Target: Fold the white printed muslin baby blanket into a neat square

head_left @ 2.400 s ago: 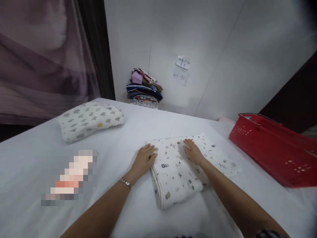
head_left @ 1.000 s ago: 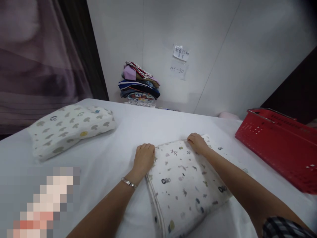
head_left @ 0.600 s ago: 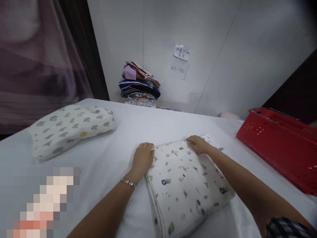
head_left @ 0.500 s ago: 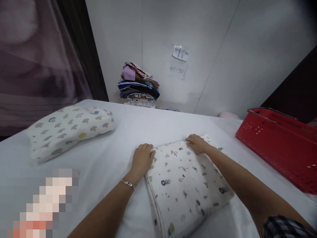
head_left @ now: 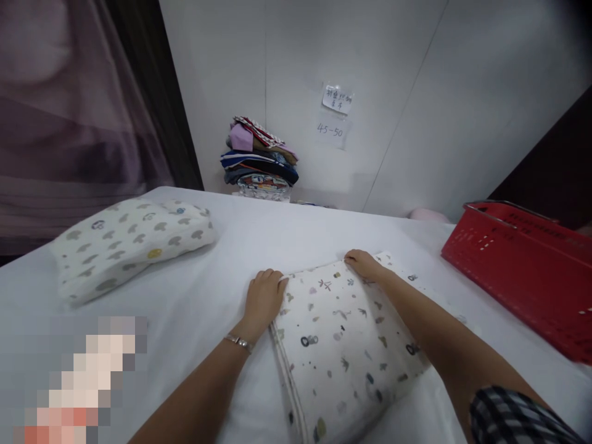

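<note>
A white cloth (head_left: 337, 345) with small printed motifs lies folded in layers on the white-covered table. My left hand (head_left: 265, 299) grips its far left corner, thumb on top and fingers curled over the edge. Along the same far edge, my right hand (head_left: 365, 265) pinches the fabric further right. The right forearm crosses over the right part of the cloth and hides some of it. A strip of the same print shows beyond that arm.
Another folded cloth (head_left: 134, 246) with grey prints lies on the left of the table. A red plastic basket (head_left: 522, 277) stands at the right. Behind the table rises a stack of folded fabrics (head_left: 261, 163) by the wall, below paper notes (head_left: 337, 102).
My right hand has shifted slightly left along the far edge, and the cloth's right side has drawn a little inward. My left hand stays at its corner.
</note>
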{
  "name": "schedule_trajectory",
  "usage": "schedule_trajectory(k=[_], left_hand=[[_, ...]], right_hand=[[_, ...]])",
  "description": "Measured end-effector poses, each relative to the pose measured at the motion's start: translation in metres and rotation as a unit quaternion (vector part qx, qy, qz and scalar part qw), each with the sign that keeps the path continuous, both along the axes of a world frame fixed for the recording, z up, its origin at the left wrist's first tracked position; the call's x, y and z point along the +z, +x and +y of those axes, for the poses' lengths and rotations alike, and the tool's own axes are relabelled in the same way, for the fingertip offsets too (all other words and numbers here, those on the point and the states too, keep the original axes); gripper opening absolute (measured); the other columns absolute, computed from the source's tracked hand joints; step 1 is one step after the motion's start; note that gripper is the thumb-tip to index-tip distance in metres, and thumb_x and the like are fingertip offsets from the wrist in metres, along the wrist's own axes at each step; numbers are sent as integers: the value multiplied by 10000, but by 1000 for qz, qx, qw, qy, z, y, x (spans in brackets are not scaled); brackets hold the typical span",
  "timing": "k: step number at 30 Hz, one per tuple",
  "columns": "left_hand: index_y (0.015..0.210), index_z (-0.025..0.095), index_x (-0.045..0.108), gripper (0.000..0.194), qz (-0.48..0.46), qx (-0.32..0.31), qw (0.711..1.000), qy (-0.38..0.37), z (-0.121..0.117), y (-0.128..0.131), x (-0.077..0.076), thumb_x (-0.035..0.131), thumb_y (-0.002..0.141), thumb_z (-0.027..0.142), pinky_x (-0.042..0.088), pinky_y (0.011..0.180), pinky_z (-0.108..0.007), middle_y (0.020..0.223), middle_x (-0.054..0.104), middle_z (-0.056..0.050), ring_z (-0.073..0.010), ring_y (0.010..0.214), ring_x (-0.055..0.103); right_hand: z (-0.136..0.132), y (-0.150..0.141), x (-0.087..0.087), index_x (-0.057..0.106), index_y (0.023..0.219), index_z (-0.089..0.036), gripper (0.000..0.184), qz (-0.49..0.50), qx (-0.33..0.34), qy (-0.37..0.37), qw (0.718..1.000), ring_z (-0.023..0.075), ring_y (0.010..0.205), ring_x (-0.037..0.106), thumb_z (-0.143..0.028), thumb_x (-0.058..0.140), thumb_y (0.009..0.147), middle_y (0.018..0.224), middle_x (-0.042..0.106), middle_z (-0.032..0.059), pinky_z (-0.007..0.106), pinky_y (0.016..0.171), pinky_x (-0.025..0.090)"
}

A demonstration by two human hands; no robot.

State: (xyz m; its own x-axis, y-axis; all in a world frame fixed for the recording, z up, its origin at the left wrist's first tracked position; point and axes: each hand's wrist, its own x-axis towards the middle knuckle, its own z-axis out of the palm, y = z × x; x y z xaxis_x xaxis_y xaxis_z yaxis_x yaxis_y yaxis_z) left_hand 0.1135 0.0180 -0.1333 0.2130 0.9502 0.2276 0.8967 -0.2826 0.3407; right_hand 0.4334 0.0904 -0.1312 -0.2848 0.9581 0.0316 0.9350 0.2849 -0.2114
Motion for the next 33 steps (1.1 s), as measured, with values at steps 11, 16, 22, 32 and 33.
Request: schedule_trajectory(k=[11, 16, 22, 32, 33], left_hand=[[779, 177, 596, 317, 7, 10, 1000, 17, 4, -2, -6, 340, 903, 318, 384, 807, -325, 881, 608, -65, -205, 884, 521], [742, 188, 585, 318, 12, 7, 1000, 23, 7, -3, -8, 339, 897, 318, 390, 792, -332, 855, 618, -58, -215, 867, 529], [718, 190, 580, 332, 17, 6, 1000, 24, 8, -3, -7, 334, 894, 325, 388, 767, -336, 841, 622, -58, -214, 848, 534], [715, 189, 577, 351, 17, 6, 1000, 16, 6, -3, -6, 318, 900, 338, 390, 791, -332, 836, 626, -54, -209, 854, 538], [718, 188, 580, 352, 18, 7, 1000, 17, 7, -2, -7, 318, 899, 338, 389, 790, -334, 841, 626, -56, -211, 855, 539]], right_hand=[[-13, -3, -17, 632, 1095, -228, 332, -26, -41, 52, 997, 201, 1101, 490, -308, 357, 928, 1152, 590, 76, 415, 1004, 270], [-30, -15, -13, 471, 1303, -199, 432, -45, -57, 82, 994, 244, 1342, 222, -354, 298, 939, 1417, 376, 99, 500, 1072, 97], [-32, -27, -14, 295, 1419, -190, 625, -35, -37, -51, 997, 254, 1382, 116, -549, 228, 913, 1492, 220, 97, 518, 1082, 73], [-40, 13, -6, 322, 1406, -147, 576, -15, -109, 19, 994, 218, 1388, 91, -462, 199, 939, 1496, 208, 90, 447, 1102, 81], [-43, 20, -5, 327, 1403, -140, 576, -27, -130, 19, 991, 224, 1389, 83, -459, 203, 939, 1496, 207, 93, 455, 1101, 79]])
